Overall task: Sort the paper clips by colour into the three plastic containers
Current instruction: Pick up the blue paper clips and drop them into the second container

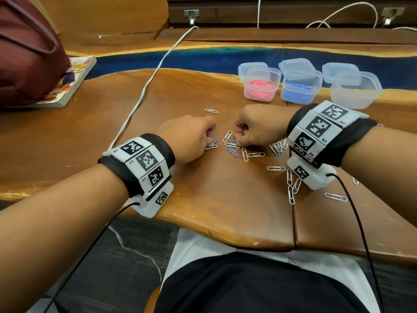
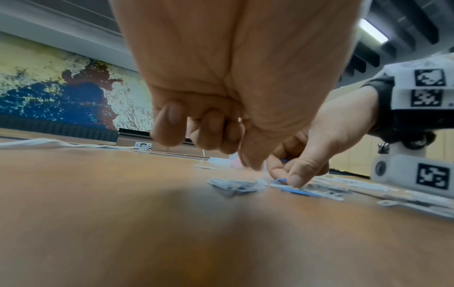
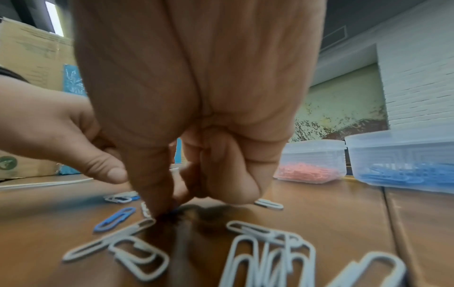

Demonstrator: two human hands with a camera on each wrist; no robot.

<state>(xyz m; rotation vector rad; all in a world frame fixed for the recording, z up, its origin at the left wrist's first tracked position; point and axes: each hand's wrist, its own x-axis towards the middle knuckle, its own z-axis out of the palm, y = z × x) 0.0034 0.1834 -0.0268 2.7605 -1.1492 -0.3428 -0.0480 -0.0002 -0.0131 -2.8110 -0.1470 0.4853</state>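
Here the paper clips (image 1: 252, 152) lie scattered on the wooden table (image 1: 203, 199), mostly white ones with a few blue among them, clustered between and to the right of the two hands. The right hand (image 1: 255, 127) has its fingers curled down and its fingertips (image 3: 157, 209) pressed onto a blue clip (image 2: 281, 181) in the pile, apparently to pinch it free of the white ones. The left hand (image 1: 189, 136) is also curled, its fingertips down at a small tangle of clips (image 1: 212, 144) with a blue one in it; whether it already grips one cannot be told.

Farther off to the right stand the three plastic containers, within easy reach: the pink-filled container (image 1: 261, 86), the blue-filled container (image 1: 300, 89) and, rightmost, the empty container (image 1: 356, 91), presumably meant for the white clips. Loose lids (image 1: 252, 68) sit behind them. A white cable (image 1: 144, 91) crosses the table at left.
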